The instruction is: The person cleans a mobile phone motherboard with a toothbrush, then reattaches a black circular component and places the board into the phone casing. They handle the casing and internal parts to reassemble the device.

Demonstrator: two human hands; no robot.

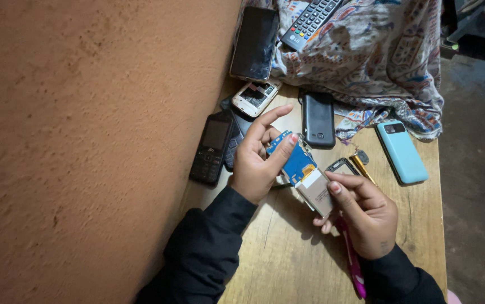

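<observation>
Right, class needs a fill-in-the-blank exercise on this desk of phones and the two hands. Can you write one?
1. The left hand holds a ____ circuit board.
2. The right hand presses a thumb on the board's grey ____.
3. The light blue phone lies on the wooden ____.
4. The remote control rests on a patterned ____.

Missing words: blue; screen; table; cloth

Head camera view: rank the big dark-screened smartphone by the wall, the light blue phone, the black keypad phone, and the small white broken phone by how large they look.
1. Dark-screened smartphone, clearly largest.
2. Light blue phone and black keypad phone: too alike to rank.
3. White broken phone, smallest, though the smartphone partly overlaps it.
</observation>
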